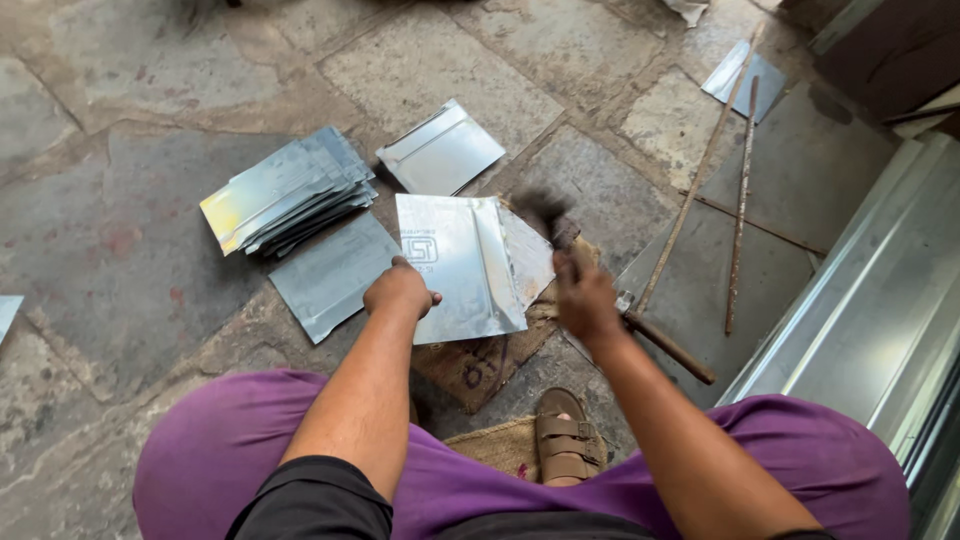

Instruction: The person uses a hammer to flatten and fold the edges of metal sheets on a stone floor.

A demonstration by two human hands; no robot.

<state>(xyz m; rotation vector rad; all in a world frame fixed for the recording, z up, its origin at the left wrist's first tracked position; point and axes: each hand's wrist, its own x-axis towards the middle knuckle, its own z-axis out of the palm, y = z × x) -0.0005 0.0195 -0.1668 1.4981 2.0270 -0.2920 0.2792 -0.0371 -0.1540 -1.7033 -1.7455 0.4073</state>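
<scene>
My left hand (398, 290) is pinning the folded shiny metal sheet (465, 262); my right hand (585, 298) is gripping a blurred dark mallet (548, 210), risking struck fingers.

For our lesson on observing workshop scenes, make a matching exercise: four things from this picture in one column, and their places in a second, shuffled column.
Things:
1. metal sheet with a folded edge
2. stack of metal sheets
3. two long rods
4. hammer

Places:
A. lying on the stone floor, far right
B. in the right hand, blurred
C. under the left hand
D. piled to the left of the hands

Pairs: 1-C, 2-D, 3-A, 4-B
</scene>
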